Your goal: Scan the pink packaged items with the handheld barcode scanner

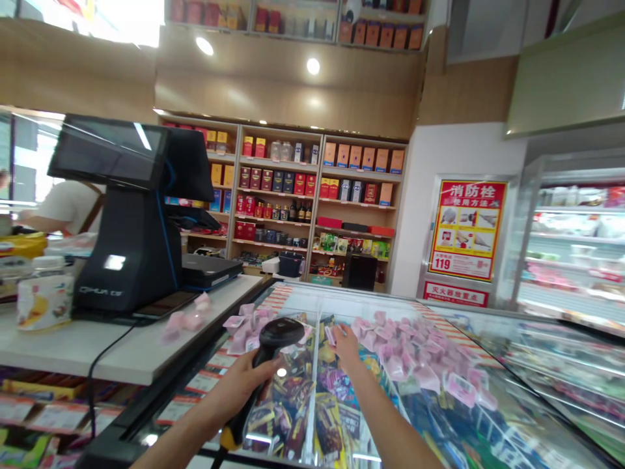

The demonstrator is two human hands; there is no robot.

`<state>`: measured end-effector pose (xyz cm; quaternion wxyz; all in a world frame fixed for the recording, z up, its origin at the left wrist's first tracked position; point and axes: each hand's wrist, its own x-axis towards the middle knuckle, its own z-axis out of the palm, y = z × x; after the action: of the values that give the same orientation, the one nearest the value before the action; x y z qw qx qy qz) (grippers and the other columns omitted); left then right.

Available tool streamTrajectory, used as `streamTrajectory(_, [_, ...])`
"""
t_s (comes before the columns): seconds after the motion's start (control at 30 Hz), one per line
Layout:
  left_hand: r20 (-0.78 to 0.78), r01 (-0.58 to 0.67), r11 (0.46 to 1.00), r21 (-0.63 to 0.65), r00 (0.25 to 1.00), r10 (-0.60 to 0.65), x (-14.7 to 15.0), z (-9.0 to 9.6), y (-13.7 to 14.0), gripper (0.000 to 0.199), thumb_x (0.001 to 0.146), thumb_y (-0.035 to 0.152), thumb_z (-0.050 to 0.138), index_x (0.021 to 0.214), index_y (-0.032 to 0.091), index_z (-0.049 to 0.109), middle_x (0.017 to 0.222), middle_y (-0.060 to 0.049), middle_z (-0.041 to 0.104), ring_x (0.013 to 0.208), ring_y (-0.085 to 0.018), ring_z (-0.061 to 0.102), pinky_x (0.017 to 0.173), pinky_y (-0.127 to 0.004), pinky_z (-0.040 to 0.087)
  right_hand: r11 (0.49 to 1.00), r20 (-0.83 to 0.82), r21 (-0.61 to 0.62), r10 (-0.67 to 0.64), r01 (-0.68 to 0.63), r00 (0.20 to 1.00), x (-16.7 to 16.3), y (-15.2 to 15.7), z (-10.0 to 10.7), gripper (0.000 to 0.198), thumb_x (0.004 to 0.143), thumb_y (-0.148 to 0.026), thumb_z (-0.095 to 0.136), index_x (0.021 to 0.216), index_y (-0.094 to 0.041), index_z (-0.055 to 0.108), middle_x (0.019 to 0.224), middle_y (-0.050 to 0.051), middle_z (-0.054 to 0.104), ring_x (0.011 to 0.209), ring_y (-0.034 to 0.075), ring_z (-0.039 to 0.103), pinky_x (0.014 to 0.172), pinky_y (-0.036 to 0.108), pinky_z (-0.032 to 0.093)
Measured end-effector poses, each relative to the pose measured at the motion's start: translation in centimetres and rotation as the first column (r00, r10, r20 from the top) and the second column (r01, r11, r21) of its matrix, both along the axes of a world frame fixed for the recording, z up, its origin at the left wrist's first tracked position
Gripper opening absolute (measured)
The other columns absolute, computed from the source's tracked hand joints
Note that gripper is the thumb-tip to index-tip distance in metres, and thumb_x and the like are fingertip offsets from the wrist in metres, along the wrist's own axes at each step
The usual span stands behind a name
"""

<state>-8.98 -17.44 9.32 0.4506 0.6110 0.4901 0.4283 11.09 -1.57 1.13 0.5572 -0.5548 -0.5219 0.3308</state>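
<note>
My left hand [251, 378] is wrapped round the handle of a black handheld barcode scanner [282, 332], whose yellow-trimmed grip end points down toward me. To its right, my right hand [346, 344] is stretched forward over the glass-topped freezer, fingers closed on a small pink-and-white pack [331, 335]. A large heap of similar pink packs [415, 352] lies on the glass right of that hand. A smaller group of pink packs [244, 329] sits behind the scanner. Wrapped frozen treats [334, 384] show through the glass below both hands.
On the white counter [127, 355] at left stand a black point-of-sale terminal [131, 234], a white jar [45, 293] and a few pink packs [188, 319]. A person [71, 205] is behind the terminal. Shelves of boxes [278, 182] line the back; a lit display fridge [576, 247] stands right.
</note>
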Motion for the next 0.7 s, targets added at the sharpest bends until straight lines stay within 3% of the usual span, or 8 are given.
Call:
streamTrajectory(0.17, [0.008, -0.097, 0.995, -0.021, 0.995, 0.097, -1.7, -0.7, 0.5, 0.036, 0.061, 0.052, 0.048, 0.052, 0.018, 0.041, 0.037, 0.007, 0.041, 0.038, -0.007, 0.036, 0.042, -0.02, 0.028, 0.989, 0.282, 0.013, -0.148, 0.15, 0.948, -2.8, 0.4, -0.9, 0.037, 0.073, -0.019, 0.036, 0.108, -0.012, 0.045, 0.113, 0.013, 0.049, 0.107, 0.022, 0.043, 0.09, 0.033, 0.031])
streamTrajectory(0.3, [0.019, -0.101, 0.994, -0.038, 0.995, 0.102, -3.0, -1.6, 1.0, 0.037, 0.059, 0.053, 0.05, 0.054, 0.018, 0.04, 0.037, 0.007, 0.041, 0.037, -0.006, 0.035, 0.042, -0.02, 0.027, 0.986, 0.612, 0.064, -0.158, 0.151, 0.775, -5.7, 0.7, -1.7, 0.041, 0.075, -0.016, 0.032, 0.114, -0.013, 0.042, 0.114, 0.009, 0.05, 0.106, 0.019, 0.045, 0.089, 0.028, 0.032])
streamTrajectory(0.57, [-0.011, -0.067, 0.996, -0.066, 0.998, 0.066, -3.0, -1.3, 1.2, 0.036, 0.061, 0.052, 0.05, 0.052, 0.018, 0.042, 0.037, 0.007, 0.042, 0.038, -0.007, 0.036, 0.043, -0.021, 0.028, 0.99, 0.665, 0.072, 0.046, -0.125, 0.746, -8.7, 1.3, -1.7, 0.052, 0.071, -0.017, 0.037, 0.122, -0.008, 0.032, 0.125, 0.011, 0.039, 0.116, 0.019, 0.034, 0.092, 0.03, 0.028])
streamTrajectory(0.63, [0.008, -0.052, 0.997, -0.063, 0.999, 0.053, -2.5, -1.1, 1.0, 0.036, 0.061, 0.052, 0.051, 0.051, 0.018, 0.043, 0.037, 0.006, 0.041, 0.038, -0.007, 0.035, 0.043, -0.021, 0.028, 0.987, 0.661, 0.115, 0.01, -0.116, 0.75, -7.3, 1.3, -1.1, 0.054, 0.07, -0.019, 0.039, 0.122, -0.008, 0.031, 0.125, 0.011, 0.038, 0.116, 0.019, 0.033, 0.093, 0.03, 0.028])
streamTrajectory(0.7, [0.021, -0.051, 0.996, -0.077, 0.998, 0.053, -2.0, -0.8, 0.9, 0.035, 0.059, 0.052, 0.052, 0.052, 0.018, 0.045, 0.038, 0.007, 0.042, 0.038, -0.007, 0.035, 0.043, -0.021, 0.028, 0.985, 0.662, 0.172, -0.098, -0.023, 0.743, -4.7, 1.2, -0.2, 0.052, 0.07, -0.021, 0.04, 0.12, -0.01, 0.034, 0.123, 0.01, 0.042, 0.114, 0.018, 0.036, 0.093, 0.028, 0.027])
